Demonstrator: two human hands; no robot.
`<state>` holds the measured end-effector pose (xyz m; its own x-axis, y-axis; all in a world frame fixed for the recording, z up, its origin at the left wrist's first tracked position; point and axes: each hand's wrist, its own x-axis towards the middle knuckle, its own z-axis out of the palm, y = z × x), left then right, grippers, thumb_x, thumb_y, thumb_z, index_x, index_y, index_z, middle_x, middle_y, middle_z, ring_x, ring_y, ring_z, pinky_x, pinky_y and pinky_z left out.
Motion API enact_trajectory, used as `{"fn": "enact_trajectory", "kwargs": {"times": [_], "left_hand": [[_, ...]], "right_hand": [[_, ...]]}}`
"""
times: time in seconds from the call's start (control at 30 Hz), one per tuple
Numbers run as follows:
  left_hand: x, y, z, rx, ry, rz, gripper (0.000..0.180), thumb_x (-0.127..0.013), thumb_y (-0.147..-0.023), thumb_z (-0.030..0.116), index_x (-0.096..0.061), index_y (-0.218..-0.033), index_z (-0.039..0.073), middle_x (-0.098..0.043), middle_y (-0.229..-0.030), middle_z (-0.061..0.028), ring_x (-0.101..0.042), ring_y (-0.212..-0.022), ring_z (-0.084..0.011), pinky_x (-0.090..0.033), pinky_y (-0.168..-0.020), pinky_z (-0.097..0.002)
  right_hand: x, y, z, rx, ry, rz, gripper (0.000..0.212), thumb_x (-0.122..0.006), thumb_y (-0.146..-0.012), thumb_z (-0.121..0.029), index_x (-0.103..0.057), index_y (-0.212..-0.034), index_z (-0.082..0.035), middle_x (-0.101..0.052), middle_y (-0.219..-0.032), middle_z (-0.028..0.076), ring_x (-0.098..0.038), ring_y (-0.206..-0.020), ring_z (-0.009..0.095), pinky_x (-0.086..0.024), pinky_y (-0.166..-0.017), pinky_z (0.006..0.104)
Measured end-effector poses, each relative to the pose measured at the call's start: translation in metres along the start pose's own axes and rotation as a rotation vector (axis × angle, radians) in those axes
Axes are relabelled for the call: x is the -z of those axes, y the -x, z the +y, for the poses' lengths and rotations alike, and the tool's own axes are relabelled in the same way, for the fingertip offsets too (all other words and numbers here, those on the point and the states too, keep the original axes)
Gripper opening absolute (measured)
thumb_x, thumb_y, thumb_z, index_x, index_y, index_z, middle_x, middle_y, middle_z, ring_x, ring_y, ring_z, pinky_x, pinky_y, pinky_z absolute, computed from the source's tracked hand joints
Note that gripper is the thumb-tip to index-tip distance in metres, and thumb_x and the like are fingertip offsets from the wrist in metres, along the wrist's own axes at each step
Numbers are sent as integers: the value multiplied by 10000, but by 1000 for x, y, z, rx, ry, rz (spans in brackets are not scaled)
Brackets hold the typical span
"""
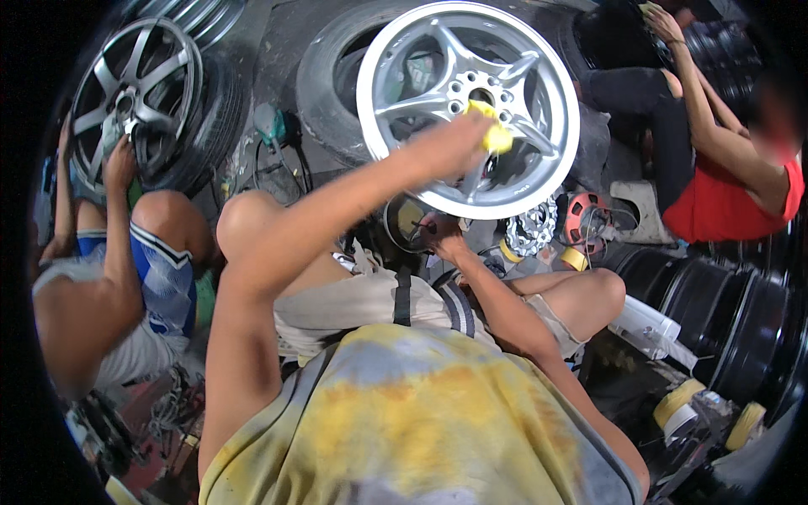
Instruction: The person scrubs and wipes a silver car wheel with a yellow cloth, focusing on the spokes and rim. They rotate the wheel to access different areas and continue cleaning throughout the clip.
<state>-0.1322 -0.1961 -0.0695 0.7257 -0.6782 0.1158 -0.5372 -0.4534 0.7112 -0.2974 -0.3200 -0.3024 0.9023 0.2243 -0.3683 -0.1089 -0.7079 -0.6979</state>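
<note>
A silver star-spoked wheel rim (566,126) stands tilted in front of me, its face toward me. My left hand (463,141), slightly blurred, reaches across to the hub and presses a crumpled yellow sheet (497,139) against the spokes; whether it is cloth or abrasive paper I cannot tell. At the rim's lower edge, my right hand (444,236) grips it from below, with some of its fingers hidden by shadow and the rim. Behind the rim lies a black tyre (324,109).
At left, a co-worker handles a grey spoked wheel (137,59); a teal power tool (271,124) sits between us. A co-worker in red (724,198) sits at right. Black rims (699,303), a red cable reel-like device (582,215) and yellow rolls (676,408) lie on my right.
</note>
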Motion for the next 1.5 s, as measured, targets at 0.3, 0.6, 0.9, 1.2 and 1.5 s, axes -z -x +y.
{"fn": "enact_trajectory", "kwargs": {"times": [0.3,0.6,0.9,1.2,1.5], "left_hand": [[3,85,55,-172,-67,-276,455,-641,-791,-11,-600,-1237,-92,-592,-1281,-273,-557,-1243,-426,-441,-1111,-452],[15,28,20,-194,-367,34,657,-659,-761,-67,-522,-1398,16,-479,-1406,-256,-494,-1301,-445,-413,-1143,-488],[-38,31,25,-173,-335,65,548,-619,-908,58,-511,-1425,-87,-442,-1508,-286,-340,-1450,-506,-276,-1237,-517],[19,99,26,-168,-297,-216,375,-665,-900,93,-630,-1258,-14,-598,-1305,-205,-559,-1273,-389,-431,-1142,-459],[-16,75,59,-143,-486,-220,252,-671,-860,173,-608,-973,-43,-565,-1073,-242,-556,-1051,-420,-470,-943,-506]], "right_hand": [[-2,-5,-3,188,-189,142,299,-661,-865,-253,-731,-1049,-29,-714,-1131,225,-665,-1066,400,-509,-982,478],[12,-4,-11,43,115,-50,488,-544,-999,-462,-720,-864,-27,-680,-986,274,-653,-990,426,-487,-921,521],[12,-13,-15,124,183,-109,499,-562,-962,-450,-753,-993,10,-722,-1078,253,-700,-1041,393,-549,-927,468],[1,-7,-3,93,239,49,442,-601,-908,-414,-751,-985,-5,-726,-1076,246,-706,-1036,381,-561,-920,461],[14,-20,0,-60,257,-345,532,-581,-940,-439,-623,-1278,-30,-625,-1374,171,-592,-1272,350,-509,-1031,470]]}}
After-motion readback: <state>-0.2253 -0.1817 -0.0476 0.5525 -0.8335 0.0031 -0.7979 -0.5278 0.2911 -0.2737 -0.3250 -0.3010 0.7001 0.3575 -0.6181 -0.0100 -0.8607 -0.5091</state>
